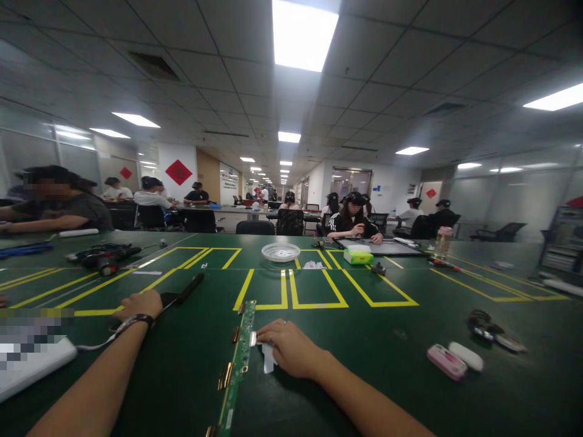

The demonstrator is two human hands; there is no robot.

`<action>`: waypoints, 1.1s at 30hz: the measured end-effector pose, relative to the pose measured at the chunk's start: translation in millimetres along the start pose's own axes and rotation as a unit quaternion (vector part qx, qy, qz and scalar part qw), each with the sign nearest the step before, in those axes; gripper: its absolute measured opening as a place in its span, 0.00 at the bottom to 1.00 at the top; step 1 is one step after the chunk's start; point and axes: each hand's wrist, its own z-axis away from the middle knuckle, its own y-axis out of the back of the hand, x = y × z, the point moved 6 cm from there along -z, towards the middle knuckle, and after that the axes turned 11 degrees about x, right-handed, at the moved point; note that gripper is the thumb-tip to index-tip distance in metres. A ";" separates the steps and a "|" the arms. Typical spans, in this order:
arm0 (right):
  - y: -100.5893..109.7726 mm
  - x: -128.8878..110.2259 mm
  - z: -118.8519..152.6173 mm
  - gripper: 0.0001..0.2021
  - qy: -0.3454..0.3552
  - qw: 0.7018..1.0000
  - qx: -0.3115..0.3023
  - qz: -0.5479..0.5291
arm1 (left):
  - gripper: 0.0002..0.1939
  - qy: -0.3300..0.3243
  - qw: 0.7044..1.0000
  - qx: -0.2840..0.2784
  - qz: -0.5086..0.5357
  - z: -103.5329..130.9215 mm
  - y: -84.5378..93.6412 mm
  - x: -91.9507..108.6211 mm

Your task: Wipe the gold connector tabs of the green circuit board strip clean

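Note:
A long, narrow green circuit board (240,358) with copper-coloured flaps along its left edge lies lengthwise on the green table (364,388). At its right edge, my right hand (291,347) has its fingers closed on a thin white piece of paper or tissue (268,358) that hangs below them. The fingertips are beside a small shiny silver piece (253,338) at the board's edge. Further left, my left hand (140,303) rests on the table, fingers curled down and mostly hidden. Close by it lies a dark tool with a black handle (191,286); I cannot tell whether they touch.
Yellow tape outlines (319,306) mark the table. A white round basket (280,252), a green tissue pack (357,256), a black power tool (104,256), a pink case (446,362) and a white box (36,364) lie around. A person (353,221) sits opposite.

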 end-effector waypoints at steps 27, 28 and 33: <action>1.6 -3.5 -2.0 0.24 0.033 0.999 0.009 -0.022 | 0.23 -0.422 0.874 -0.203 0.130 200.1 28.3 168.0; 1.4 -3.3 -2.2 0.24 0.033 0.999 0.007 -0.023 | 0.23 -0.423 0.874 -0.201 0.128 199.8 28.7 168.2; 3.1 -5.6 -3.0 0.25 0.032 0.999 -0.006 -0.008 | 0.23 -0.424 0.877 -0.194 0.116 203.2 24.8 171.1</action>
